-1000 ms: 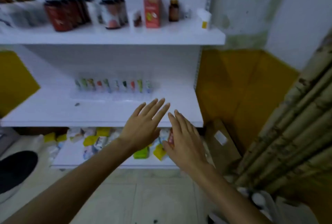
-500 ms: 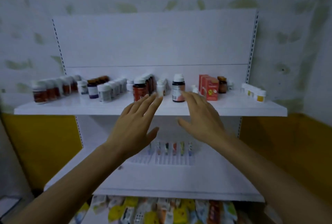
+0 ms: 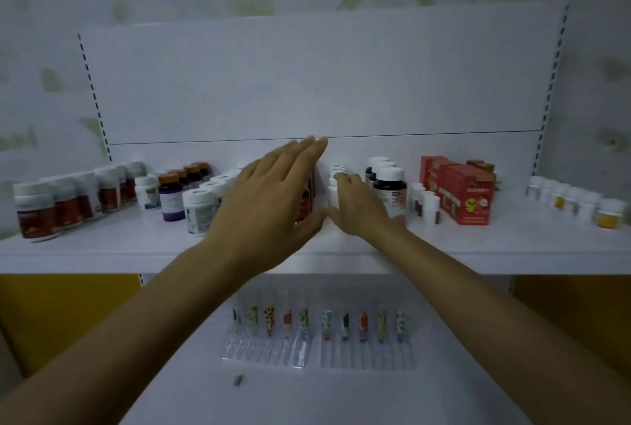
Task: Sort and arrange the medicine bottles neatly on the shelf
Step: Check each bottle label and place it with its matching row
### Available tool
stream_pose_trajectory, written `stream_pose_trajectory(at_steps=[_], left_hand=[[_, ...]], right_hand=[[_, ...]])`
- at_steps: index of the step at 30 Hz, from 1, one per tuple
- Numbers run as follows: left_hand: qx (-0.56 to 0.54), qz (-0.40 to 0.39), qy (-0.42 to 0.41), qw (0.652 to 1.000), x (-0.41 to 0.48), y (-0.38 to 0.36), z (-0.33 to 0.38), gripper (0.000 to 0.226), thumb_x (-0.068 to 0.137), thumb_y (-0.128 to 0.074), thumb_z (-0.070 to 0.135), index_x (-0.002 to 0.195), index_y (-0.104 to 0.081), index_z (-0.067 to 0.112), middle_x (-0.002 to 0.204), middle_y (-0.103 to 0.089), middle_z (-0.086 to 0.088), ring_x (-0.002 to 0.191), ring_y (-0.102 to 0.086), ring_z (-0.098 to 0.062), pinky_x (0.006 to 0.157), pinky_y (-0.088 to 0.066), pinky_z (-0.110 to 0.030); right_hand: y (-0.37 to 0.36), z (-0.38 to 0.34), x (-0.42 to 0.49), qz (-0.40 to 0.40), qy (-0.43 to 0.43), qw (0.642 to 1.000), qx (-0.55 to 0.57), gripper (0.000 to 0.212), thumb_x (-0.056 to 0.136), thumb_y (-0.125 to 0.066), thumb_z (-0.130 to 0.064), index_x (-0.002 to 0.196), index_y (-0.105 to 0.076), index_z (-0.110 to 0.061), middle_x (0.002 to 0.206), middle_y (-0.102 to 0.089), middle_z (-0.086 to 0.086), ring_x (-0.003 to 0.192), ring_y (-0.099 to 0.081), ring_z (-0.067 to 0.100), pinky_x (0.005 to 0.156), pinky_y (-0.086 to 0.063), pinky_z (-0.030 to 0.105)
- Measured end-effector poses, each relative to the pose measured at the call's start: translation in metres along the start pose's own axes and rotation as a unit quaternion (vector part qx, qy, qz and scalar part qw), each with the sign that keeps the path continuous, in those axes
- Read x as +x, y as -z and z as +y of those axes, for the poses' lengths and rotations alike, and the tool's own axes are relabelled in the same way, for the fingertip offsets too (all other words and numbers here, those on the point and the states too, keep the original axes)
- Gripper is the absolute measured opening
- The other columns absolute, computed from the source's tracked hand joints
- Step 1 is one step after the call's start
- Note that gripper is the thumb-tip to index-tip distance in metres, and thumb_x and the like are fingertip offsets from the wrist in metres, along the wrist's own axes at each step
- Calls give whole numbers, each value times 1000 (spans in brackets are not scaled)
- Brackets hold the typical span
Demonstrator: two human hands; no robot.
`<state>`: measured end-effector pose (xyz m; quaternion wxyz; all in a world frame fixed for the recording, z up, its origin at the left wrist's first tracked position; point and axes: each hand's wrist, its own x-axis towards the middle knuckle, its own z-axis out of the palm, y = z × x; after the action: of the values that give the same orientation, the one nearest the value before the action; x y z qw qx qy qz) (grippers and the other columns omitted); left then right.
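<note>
Left hand (image 3: 269,206) flat, right hand (image 3: 362,209) gripping a white bottle (image 3: 333,196)

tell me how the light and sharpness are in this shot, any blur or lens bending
Head view: dim, flat, bluish light with no glare. The wide lens bows the shelf edge and tilts the uprights. The left hand looks slightly smeared at its fingertips. Labels on the bottles are too soft to read, and print on the red boxes barely shows.

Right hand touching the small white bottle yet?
Touching. Head view: the right hand curls its fingers over the cap of the white bottle, thumb against its side.
</note>
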<state>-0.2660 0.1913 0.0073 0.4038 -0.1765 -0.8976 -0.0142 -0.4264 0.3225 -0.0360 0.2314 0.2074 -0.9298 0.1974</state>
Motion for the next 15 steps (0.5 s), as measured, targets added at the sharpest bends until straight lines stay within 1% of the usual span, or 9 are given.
stream_pose_trajectory(at_steps=[1,3,5,6,8,11,13,15], left_hand=[[-2,-2,-4,1000,9,-3,-7,78,89,-57,45,151,-15,24,156,-25,1,143,-23,-18,112,-15,-31],[-2,0,-15,1000,22,-12,-20,77,88,-57,43,151,-16,24,156,-26,1,143,-24,-18,111,-16,-31],[-10,7,-20,1000,31,-23,-33,75,88,-53,45,150,-19,22,154,-31,0,141,-29,-20,109,-18,-30],[-15,5,-21,1000,34,-29,-39,75,86,-51,46,150,-21,22,152,-33,-1,140,-31,-20,108,-19,-30],[-25,0,-25,999,41,-41,-51,76,84,-50,46,150,-21,22,152,-34,0,140,-31,-20,108,-20,-30],[-58,0,-26,998,54,-59,-68,76,83,-49,47,150,-20,24,152,-34,1,139,-31,-19,109,-23,-31],[-85,3,-33,996,64,-69,-79,75,84,-47,48,150,-22,23,152,-35,1,138,-32,-19,107,-24,-30],[-110,17,-49,993,73,-76,-90,73,85,-41,51,149,-23,23,152,-34,0,137,-32,-18,106,-25,-29]], right_hand=[[-12,3,16,7,-10,1000,2,56,90,-60,-22,138,-33,-11,143,-35,15,124,-44,34,94,-43,42],[-32,11,43,8,-35,999,-1,59,92,-57,-22,143,-28,-15,145,-32,16,127,-41,37,96,-40,44],[-47,20,63,1,-65,998,-15,66,92,-57,-25,147,-21,-20,147,-29,18,127,-39,39,96,-40,47],[-54,25,70,0,-78,997,-19,66,92,-57,-27,147,-20,-22,146,-30,18,125,-41,40,96,-40,47],[-67,33,79,22,-83,996,-30,59,92,-55,-28,143,-27,-21,141,-38,18,119,-47,38,90,-42,45],[-81,36,84,72,-72,995,-21,46,93,-52,-25,135,-37,-17,129,-50,15,107,-56,35,77,-42,37],[-80,32,84,88,-70,994,-11,44,92,-52,-24,133,-38,-19,126,-53,15,104,-57,34,77,-44,36],[-68,24,78,106,-62,992,2,51,88,-60,-26,133,-38,-22,124,-54,12,103,-58,32,79,-48,38]])
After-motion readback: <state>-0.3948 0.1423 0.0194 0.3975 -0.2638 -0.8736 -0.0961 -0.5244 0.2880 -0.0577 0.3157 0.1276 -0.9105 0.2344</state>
